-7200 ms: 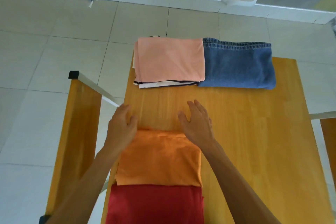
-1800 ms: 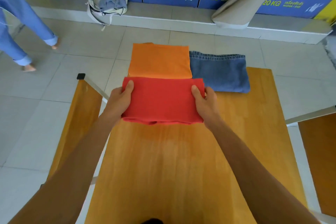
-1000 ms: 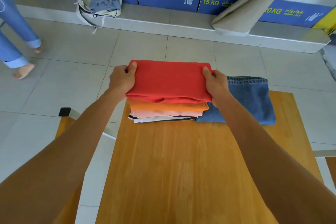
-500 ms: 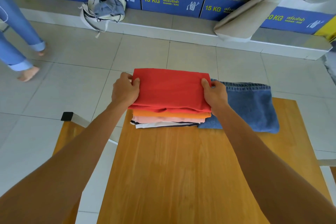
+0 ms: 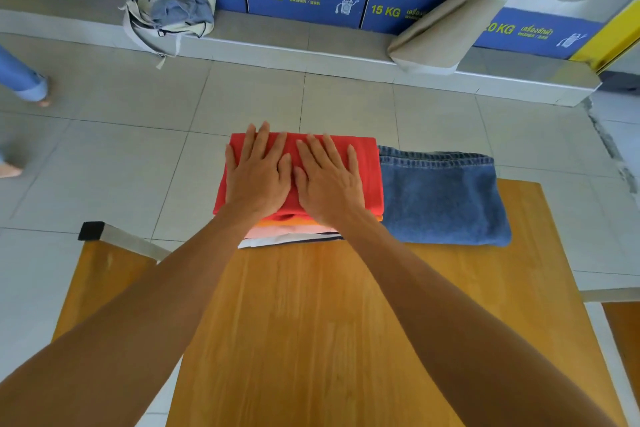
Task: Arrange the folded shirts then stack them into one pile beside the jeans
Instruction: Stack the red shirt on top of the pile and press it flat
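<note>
A pile of folded shirts stands at the far left corner of the wooden table (image 5: 311, 322). The red shirt (image 5: 365, 166) lies on top, with the orange shirt (image 5: 277, 222), the pink shirt (image 5: 273, 230) and a white one with a dark stripe (image 5: 287, 240) showing as edges beneath it. Folded blue jeans (image 5: 443, 198) lie right beside the pile, touching it. My left hand (image 5: 258, 173) and my right hand (image 5: 327, 180) rest flat on the red shirt, side by side, fingers spread, gripping nothing.
A wooden bench (image 5: 100, 274) stands left of the table, another (image 5: 623, 333) at the right edge. Washing machines line the far wall, with a bag of clothes (image 5: 173, 10) and a beige bag (image 5: 450, 24) on the ledge. A person's legs (image 5: 20, 80) show at far left.
Both hands carried the red shirt onto the pile, let go of its sides and now lie flat on top of it. The orange shirt went onto the pink one earlier.
</note>
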